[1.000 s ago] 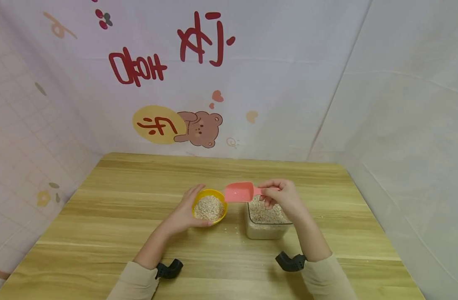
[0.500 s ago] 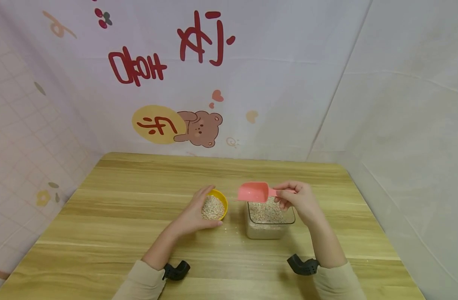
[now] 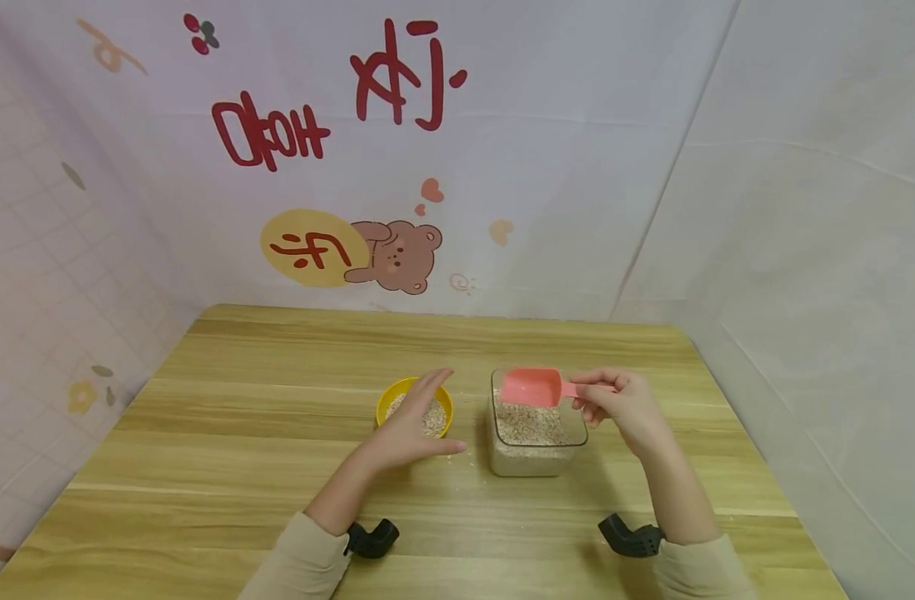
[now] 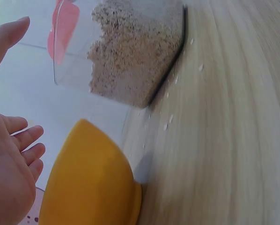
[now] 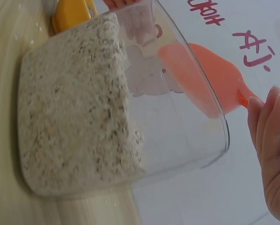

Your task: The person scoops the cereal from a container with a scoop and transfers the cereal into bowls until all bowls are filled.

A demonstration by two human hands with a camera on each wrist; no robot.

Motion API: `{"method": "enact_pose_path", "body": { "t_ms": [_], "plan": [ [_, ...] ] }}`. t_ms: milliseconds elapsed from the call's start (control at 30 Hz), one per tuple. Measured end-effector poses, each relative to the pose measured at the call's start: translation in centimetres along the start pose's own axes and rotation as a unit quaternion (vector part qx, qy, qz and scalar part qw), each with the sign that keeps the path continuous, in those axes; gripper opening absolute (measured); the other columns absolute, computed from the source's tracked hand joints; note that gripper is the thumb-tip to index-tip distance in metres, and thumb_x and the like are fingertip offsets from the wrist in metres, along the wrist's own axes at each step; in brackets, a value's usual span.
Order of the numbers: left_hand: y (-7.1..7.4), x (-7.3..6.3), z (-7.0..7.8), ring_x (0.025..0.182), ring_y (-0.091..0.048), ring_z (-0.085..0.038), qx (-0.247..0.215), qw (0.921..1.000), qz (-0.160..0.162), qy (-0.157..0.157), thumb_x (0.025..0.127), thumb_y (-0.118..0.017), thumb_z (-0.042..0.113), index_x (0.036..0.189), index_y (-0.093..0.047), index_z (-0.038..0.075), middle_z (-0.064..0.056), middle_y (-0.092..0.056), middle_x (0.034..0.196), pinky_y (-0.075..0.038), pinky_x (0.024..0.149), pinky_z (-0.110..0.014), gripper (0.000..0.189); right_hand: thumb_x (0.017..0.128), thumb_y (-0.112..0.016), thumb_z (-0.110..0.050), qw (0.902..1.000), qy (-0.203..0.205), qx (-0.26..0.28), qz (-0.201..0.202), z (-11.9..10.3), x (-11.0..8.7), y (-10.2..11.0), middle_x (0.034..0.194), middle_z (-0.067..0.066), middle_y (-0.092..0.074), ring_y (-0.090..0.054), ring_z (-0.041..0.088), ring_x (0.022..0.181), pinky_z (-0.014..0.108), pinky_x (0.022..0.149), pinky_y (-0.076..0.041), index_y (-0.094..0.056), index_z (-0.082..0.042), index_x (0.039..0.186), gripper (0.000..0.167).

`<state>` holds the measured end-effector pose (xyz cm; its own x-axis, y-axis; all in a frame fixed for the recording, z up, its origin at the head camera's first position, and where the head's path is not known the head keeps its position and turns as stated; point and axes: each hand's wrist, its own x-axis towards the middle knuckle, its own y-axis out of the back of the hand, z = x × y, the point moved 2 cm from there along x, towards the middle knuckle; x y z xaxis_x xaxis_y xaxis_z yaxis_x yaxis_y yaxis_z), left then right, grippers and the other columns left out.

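- We take the box (image 3: 532, 463) as our landmark; it stands upright on the desk (image 3: 532, 542), with oats (image 3: 528, 425) well below its rim.
- Our right hand (image 3: 626, 404), just right of the box, pinches the handle of the scoop (image 3: 532, 387).
- The scoop's blade lies over the mouth of the box, its hollow up; the right wrist view shows a gap between blade and oats.
- Our left hand (image 3: 412, 433), left of the box, has thumb and fingers spread apart and grips nothing. It reaches across the bowl (image 4: 91, 178); we cannot tell whether they touch.
- The bowl sits upright left of the box, apart from it, with oats inside.
- Loose flakes (image 4: 201, 68) lie on the desk between bowl and box.
- The step in hand looks to us like scooping. To do it well, we should tip the blade's front edge down into the oats, keep the handle clear of the box's right rim, and level the blade before lifting.
- A heaped blade would probably shed flakes, so a modest load and a little shake over the box seem wise.
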<state>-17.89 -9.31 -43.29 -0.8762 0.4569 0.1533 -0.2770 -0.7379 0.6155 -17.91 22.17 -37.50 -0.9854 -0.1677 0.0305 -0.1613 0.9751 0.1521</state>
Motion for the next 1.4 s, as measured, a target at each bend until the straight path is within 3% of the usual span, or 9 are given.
{"method": "enact_pose_path", "body": {
  "t_ms": [233, 500, 900, 1400],
  "plan": [
    [-0.9, 0.6, 0.8, 0.142, -0.015, -0.025, -0.008, 0.9997, -0.017, -0.017, 0.073, -0.079, 0.049, 0.154, -0.015, 0.024, -0.004, -0.012, 0.158, -0.025, 0.107, -0.054, 0.106, 0.091, -0.059, 0.001, 0.9995, 0.004, -0.032, -0.002, 0.4, -0.4, 1.0, 0.071, 0.012, -0.067, -0.058, 0.013, 0.052, 0.027, 0.048, -0.052, -0.058, 0.019, 0.11, 0.026],
    [-2.0, 1.6, 1.3, 0.142, -0.015, -0.024, -0.033, 0.9991, -0.027, -0.001, 0.072, -0.081, 0.049, 0.154, -0.015, 0.027, -0.002, -0.011, 0.158, -0.025, 0.107, -0.055, 0.108, 0.09, -0.059, 0.0, 0.997, -0.006, -0.078, -0.005, 0.5, -0.5, 1.7, 0.074, 0.016, -0.067, -0.059, 0.015, 0.053, 0.031, 0.05, -0.054, -0.06, 0.017, 0.106, 0.023],
    [-3.4, 2.7, 2.1, 0.142, -0.012, -0.023, -0.021, 0.9992, -0.034, -0.005, 0.069, -0.082, 0.051, 0.154, -0.013, 0.029, -0.001, -0.011, 0.158, -0.024, 0.107, -0.055, 0.112, 0.089, -0.062, -0.001, 0.9937, -0.021, -0.106, -0.031, 0.0, -0.3, 2.1, 0.076, 0.022, -0.065, -0.059, 0.018, 0.053, 0.032, 0.051, -0.053, -0.062, 0.015, 0.104, 0.022],
    [-4.2, 3.5, 2.2, 0.142, -0.013, -0.026, -0.038, 0.9985, -0.039, -0.005, 0.068, -0.082, 0.052, 0.155, -0.01, 0.028, -0.003, -0.011, 0.158, -0.024, 0.106, -0.058, 0.115, 0.088, -0.062, -0.001, 0.9872, -0.033, -0.15, -0.042, -1.1, -0.2, 2.3, 0.074, 0.019, -0.065, -0.059, 0.019, 0.054, 0.034, 0.052, -0.054, -0.063, 0.013, 0.102, 0.02]
  ]
}}
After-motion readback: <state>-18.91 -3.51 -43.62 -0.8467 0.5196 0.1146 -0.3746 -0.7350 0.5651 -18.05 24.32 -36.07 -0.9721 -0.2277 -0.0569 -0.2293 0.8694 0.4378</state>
